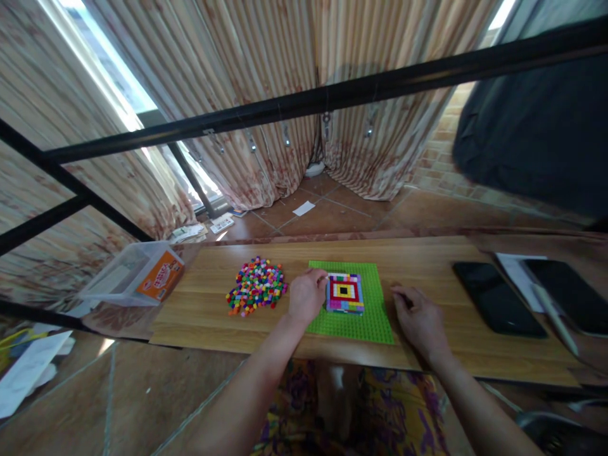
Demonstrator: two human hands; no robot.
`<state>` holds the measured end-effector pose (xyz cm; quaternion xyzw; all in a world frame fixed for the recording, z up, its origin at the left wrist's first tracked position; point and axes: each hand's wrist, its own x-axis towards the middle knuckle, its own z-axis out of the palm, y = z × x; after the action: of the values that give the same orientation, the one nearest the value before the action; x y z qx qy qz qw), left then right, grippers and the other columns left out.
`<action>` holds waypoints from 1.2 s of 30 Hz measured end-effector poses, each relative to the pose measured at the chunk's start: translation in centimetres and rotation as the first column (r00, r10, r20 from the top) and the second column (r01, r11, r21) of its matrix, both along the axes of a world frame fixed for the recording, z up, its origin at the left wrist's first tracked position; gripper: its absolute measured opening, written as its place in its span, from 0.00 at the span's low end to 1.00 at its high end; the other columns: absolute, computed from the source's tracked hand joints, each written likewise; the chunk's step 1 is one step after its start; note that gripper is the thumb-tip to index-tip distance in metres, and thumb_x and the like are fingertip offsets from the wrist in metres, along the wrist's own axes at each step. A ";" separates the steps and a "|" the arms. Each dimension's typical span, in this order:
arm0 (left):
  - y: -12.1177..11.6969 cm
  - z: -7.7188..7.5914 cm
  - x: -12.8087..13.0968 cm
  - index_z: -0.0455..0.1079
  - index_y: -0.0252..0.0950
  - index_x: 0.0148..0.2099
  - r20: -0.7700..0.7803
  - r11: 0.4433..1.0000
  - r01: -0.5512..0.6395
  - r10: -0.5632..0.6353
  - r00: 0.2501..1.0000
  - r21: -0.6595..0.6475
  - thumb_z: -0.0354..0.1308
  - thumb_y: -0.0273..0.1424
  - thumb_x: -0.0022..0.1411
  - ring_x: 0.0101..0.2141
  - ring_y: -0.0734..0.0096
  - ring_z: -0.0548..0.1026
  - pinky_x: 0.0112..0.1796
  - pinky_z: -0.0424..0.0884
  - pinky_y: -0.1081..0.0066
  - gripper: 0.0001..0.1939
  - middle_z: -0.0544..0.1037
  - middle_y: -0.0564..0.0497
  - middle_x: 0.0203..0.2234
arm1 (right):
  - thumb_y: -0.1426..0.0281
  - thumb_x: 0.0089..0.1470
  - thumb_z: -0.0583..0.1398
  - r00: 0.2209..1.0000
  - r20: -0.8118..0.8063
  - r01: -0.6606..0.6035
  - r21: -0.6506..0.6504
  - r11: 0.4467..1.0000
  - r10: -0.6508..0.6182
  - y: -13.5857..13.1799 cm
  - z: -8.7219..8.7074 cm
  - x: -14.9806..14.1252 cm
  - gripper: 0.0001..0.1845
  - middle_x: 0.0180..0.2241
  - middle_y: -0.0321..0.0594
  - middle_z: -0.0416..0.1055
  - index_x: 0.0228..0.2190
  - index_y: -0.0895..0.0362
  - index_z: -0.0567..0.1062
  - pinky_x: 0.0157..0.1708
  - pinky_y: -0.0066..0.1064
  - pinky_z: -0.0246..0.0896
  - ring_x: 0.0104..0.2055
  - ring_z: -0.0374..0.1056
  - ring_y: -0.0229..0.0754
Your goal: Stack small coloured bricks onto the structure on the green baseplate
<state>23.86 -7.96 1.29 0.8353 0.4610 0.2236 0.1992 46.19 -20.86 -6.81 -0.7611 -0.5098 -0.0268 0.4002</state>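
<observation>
Pinching narrowly with the left hand (306, 296) at the upper left of the square brick build (344, 292), near the middle of the green baseplate (375, 323); too blurred to tell whether gripping a brick. Curling the right hand (421, 318) loosely by the baseplate's right edge, over or on the desk (190, 304); impossible to tell whether holding anything. Could loosen upper layers by pushing sideways, misalign a row by pressing off the studs, or scatter loose bricks (257, 286) by swinging left too widely.
</observation>
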 end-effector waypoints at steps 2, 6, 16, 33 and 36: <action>0.0 0.0 0.1 0.76 0.40 0.40 0.005 1.000 -0.002 0.002 1.000 -0.012 0.56 0.28 0.64 0.38 0.66 0.77 0.41 0.69 0.70 0.08 0.81 0.50 0.36 | 0.63 0.59 0.53 1.000 -0.004 0.005 0.000 1.000 -0.005 0.0 0.0 0.0 0.15 0.38 0.45 0.77 0.36 0.55 0.78 0.39 0.37 0.66 0.38 0.73 0.46; 0.0 0.0 0.4 0.76 0.41 0.40 0.007 0.998 -0.024 0.024 1.000 -0.053 0.56 0.28 0.63 0.37 0.66 0.79 0.41 0.70 0.70 0.08 0.82 0.51 0.37 | 0.63 0.60 0.53 1.000 -0.010 0.009 -0.006 1.000 -0.009 0.0 0.0 -0.1 0.15 0.38 0.45 0.77 0.36 0.55 0.78 0.39 0.37 0.66 0.38 0.73 0.45; 0.3 -0.8 0.5 0.76 0.38 0.44 0.154 0.988 -0.051 0.074 0.985 -0.145 0.58 0.26 0.61 0.39 0.64 0.81 0.43 0.73 0.68 0.10 0.83 0.47 0.38 | 0.64 0.59 0.53 1.000 -0.019 -0.007 -0.002 1.000 0.007 -0.1 0.3 -0.1 0.15 0.38 0.45 0.77 0.36 0.55 0.78 0.40 0.38 0.67 0.39 0.73 0.46; 1.6 -0.9 1.2 0.79 0.36 0.42 0.303 0.947 0.019 0.084 0.949 -0.321 0.54 0.29 0.63 0.38 0.68 0.79 0.40 0.72 0.71 0.12 0.83 0.49 0.38 | 0.63 0.60 0.53 1.000 -0.001 0.004 0.007 1.000 -0.004 0.0 -0.1 0.0 0.15 0.38 0.45 0.78 0.35 0.56 0.78 0.38 0.36 0.67 0.37 0.73 0.45; 1.5 -1.4 1.3 0.79 0.36 0.42 0.358 0.934 0.039 0.097 0.929 -0.356 0.54 0.30 0.63 0.37 0.68 0.79 0.39 0.72 0.72 0.13 0.83 0.50 0.37 | 0.63 0.60 0.54 1.000 0.014 0.001 0.028 1.000 -0.002 0.0 -0.2 0.0 0.15 0.37 0.44 0.78 0.35 0.56 0.78 0.38 0.36 0.67 0.37 0.73 0.45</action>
<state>25.17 -6.47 -0.12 0.7211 0.4605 0.2925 0.4271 46.24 -20.82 -6.97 -0.7555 -0.5116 -0.0397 0.4073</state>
